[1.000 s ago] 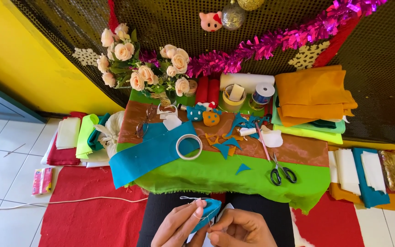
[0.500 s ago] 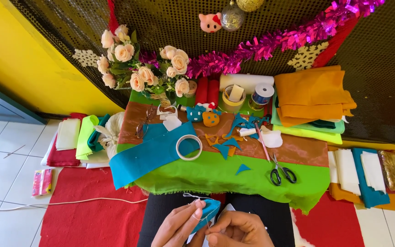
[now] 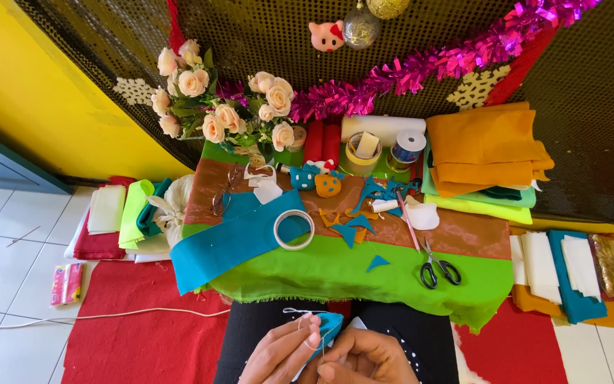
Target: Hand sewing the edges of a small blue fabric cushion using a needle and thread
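Head view looks down on a low counter (image 3: 463,299) draped in bright green felt, its frayed front edge hanging just above the person's dark lap. Open room is scarce: a perforated dark wall with pink tinsel (image 3: 421,71) closes the far side, folded orange felt (image 3: 488,146) stacks up at the far right, and a bunch of cream fabric roses (image 3: 214,107) crowds the far left. Bare cloth shows mainly along the near green strip. A broad teal felt band (image 3: 229,238) lies slantwise across the counter's left half, smooth and matte, with a white tape ring (image 3: 294,230) resting on its right end. Black-handled scissors (image 3: 438,269) lie closed-looking near the right front edge, well apart from the hands. Small teal triangles and orange scraps scatter between ring and scissors.

At the bottom edge, over the lap, the left hand (image 3: 278,352) pinches a small teal felt piece (image 3: 328,326) between fingers and thumb, a loop of white thread (image 3: 296,311) rising from it. The right hand (image 3: 367,359) is curled closed just beside it, fingertips touching the same piece; whether it holds a needle cannot be told.

Compared with half a second ago, both hands sit in nearly the same place, the counter unchanged.
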